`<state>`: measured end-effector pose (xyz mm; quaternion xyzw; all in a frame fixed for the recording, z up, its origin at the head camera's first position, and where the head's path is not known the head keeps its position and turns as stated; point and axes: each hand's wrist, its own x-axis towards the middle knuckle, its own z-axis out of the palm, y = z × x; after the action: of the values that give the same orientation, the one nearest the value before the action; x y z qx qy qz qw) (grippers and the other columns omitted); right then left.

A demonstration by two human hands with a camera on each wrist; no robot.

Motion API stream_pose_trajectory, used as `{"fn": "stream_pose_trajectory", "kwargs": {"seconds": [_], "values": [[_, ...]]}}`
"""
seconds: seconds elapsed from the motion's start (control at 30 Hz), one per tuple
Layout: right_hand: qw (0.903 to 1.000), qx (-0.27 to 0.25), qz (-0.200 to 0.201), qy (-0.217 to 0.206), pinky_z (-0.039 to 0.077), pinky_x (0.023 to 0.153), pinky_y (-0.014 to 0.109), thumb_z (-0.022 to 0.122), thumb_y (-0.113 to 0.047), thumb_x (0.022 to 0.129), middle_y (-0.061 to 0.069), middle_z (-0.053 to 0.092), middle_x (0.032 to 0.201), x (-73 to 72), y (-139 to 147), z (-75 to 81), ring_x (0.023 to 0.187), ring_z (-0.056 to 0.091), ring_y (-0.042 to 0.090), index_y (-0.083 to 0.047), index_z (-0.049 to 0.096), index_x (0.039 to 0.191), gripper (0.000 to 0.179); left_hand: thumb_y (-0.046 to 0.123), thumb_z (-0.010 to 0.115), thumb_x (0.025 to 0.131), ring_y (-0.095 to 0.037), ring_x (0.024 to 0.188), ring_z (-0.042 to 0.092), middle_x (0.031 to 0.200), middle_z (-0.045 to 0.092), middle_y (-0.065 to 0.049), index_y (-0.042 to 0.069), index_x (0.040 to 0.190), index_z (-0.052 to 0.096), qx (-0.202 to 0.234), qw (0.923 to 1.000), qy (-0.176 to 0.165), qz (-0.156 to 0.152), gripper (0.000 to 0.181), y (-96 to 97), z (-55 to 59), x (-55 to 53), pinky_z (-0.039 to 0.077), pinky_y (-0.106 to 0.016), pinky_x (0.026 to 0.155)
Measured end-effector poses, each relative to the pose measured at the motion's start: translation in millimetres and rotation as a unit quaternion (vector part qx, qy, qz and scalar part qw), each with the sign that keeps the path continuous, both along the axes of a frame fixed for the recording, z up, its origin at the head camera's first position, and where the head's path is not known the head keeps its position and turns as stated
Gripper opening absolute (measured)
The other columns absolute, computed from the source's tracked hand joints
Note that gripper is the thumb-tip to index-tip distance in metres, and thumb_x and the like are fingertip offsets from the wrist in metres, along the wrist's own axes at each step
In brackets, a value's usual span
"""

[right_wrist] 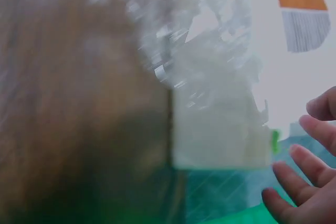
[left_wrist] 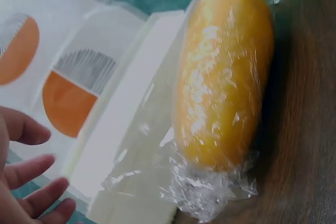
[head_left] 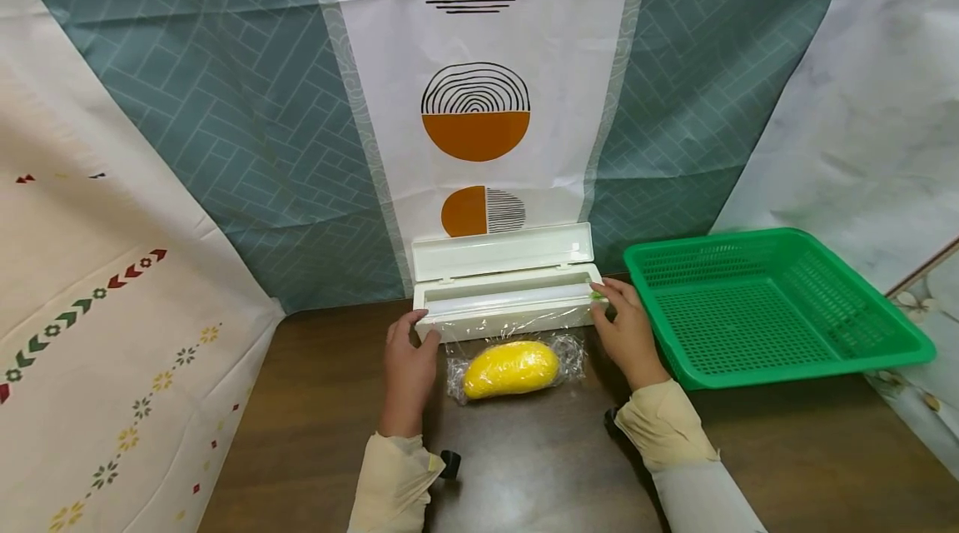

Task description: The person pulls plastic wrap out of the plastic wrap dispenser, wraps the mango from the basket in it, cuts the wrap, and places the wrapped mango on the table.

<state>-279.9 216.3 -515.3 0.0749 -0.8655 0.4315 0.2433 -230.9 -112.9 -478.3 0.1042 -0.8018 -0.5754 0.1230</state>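
A white cling film dispenser [head_left: 509, 323] stands against the back cloth with its lid [head_left: 502, 254] raised and a film roll [head_left: 509, 300] inside. In front lies a yellow oblong thing [head_left: 512, 369] wrapped in clear film [head_left: 573, 356]; film stretches from it up to the dispenser. My left hand [head_left: 409, 362] is at the dispenser's left end, thumb and fingers apart, fingers loosely bent in the left wrist view. At the right end is my right hand [head_left: 628, 333], fingertips close by the small green slider [right_wrist: 275, 141]. Its fingers are spread in the right wrist view.
A green plastic basket [head_left: 779, 375] stands to the right, close beside my right forearm. The brown wooden table [head_left: 315, 433] ends at the patterned cloth [head_left: 292, 250] behind the dispenser. More cloth hangs at the left and right sides.
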Motion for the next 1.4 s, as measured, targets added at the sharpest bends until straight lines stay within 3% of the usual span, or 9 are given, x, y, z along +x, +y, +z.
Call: {"fn": "stream_pose_trajectory", "kwargs": {"seconds": [0.17, 0.3, 0.5, 0.63, 0.77, 0.9, 1.0, 1.4], "values": [[0.9985, 0.03, 0.037, 0.027, 0.041, 0.107, 0.061, 0.069, -0.005, 0.096, 0.024, 0.053, 0.144, 14.5, -16.1, 25.0, 0.132, 0.051, 0.045, 0.002, 0.063, 0.139, 0.043, 0.012, 0.066, 0.096, -0.031, 0.104, 0.058, 0.135, 0.059, -0.011, 0.008, 0.126, 0.07, -0.045, 0.998, 0.001, -0.045, 0.031, 7.9, 5.0, 9.8, 0.049, -0.045, 0.088], [0.9914, 0.066, 0.108, 0.034, 0.045, 0.105, 0.058, 0.074, -0.005, 0.093, 0.02, 0.061, 0.133, 26.7, -32.3, 38.6, 0.126, 0.057, 0.04, -0.001, 0.065, 0.136, 0.044, 0.005, 0.065, 0.095, -0.036, 0.109, 0.062, 0.13, 0.063, -0.014, 0.004, 0.124, 0.071, -0.064, 0.9918, 0.023, -0.108, 0.029, 14.5, 3.4, 15.3, 0.051, -0.05, 0.093], [0.9647, 0.128, 0.23, 0.005, 0.052, 0.099, 0.052, 0.076, -0.01, 0.094, 0.01, 0.066, 0.126, 40.7, -52.0, 43.5, 0.117, 0.064, 0.031, -0.003, 0.068, 0.132, 0.04, 0.003, 0.065, 0.091, -0.037, 0.113, 0.062, 0.127, 0.064, -0.012, 0.003, 0.123, 0.072, -0.153, 0.9693, 0.049, -0.186, 0.033, 23.1, -1.5, 21.3, 0.05, -0.051, 0.095], [0.9454, 0.172, 0.276, -0.018, 0.052, 0.099, 0.052, 0.08, -0.015, 0.09, 0.01, 0.064, 0.126, 44.9, -58.3, 39.2, 0.114, 0.064, 0.031, -0.003, 0.066, 0.132, 0.045, 0.004, 0.071, 0.087, -0.035, 0.118, 0.061, 0.126, 0.063, -0.012, 0.003, 0.121, 0.072, -0.19, 0.9551, 0.052, -0.221, 0.034, 26.4, -5.7, 21.6, 0.05, -0.05, 0.097], [0.9364, 0.207, 0.281, -0.033, 0.052, 0.099, 0.053, 0.084, -0.018, 0.086, 0.013, 0.062, 0.128, 47.1, -62.1, 35.1, 0.116, 0.062, 0.034, -0.004, 0.066, 0.131, 0.051, 0.006, 0.079, 0.084, -0.032, 0.115, 0.058, 0.124, 0.062, -0.012, 0.003, 0.12, 0.072, -0.226, 0.9438, 0.057, -0.234, 0.036, 28.7, -9.3, 20.2, 0.05, -0.048, 0.095], [0.93, 0.229, 0.283, -0.05, 0.051, 0.1, 0.055, 0.086, -0.018, 0.085, 0.016, 0.061, 0.132, 48.0, -65.9, 33.1, 0.119, 0.06, 0.037, -0.003, 0.066, 0.13, 0.051, 0.007, 0.084, 0.082, -0.034, 0.115, 0.058, 0.122, 0.063, -0.014, 0.003, 0.118, 0.073, -0.282, 0.9256, 0.077, -0.241, 0.038, 29.9, -14.1, 18.7, 0.048, -0.05, 0.097], [0.9274, 0.238, 0.283, -0.056, 0.05, 0.102, 0.056, 0.086, -0.016, 0.083, 0.018, 0.06, 0.134, 48.7, -65.9, 32.0, 0.122, 0.058, 0.04, 0.0, 0.067, 0.128, 0.051, 0.008, 0.085, 0.08, -0.035, 0.116, 0.058, 0.121, 0.064, -0.013, 0.003, 0.116, 0.074, -0.3, 0.9176, 0.08, -0.248, 0.038, 31.4, -17.6, 18.1, 0.046, -0.053, 0.101], [0.927, 0.252, 0.275, -0.039, 0.049, 0.103, 0.055, 0.087, -0.012, 0.082, 0.018, 0.061, 0.133, 45.3, -65.5, 26.6, 0.121, 0.058, 0.039, 0.0, 0.069, 0.125, 0.048, 0.008, 0.082, 0.08, -0.035, 0.118, 0.057, 0.121, 0.064, -0.013, 0.002, 0.118, 0.073, -0.292, 0.9219, 0.063, -0.247, 0.039, 36.1, -19.8, 17.2, 0.042, -0.056, 0.099]]}}
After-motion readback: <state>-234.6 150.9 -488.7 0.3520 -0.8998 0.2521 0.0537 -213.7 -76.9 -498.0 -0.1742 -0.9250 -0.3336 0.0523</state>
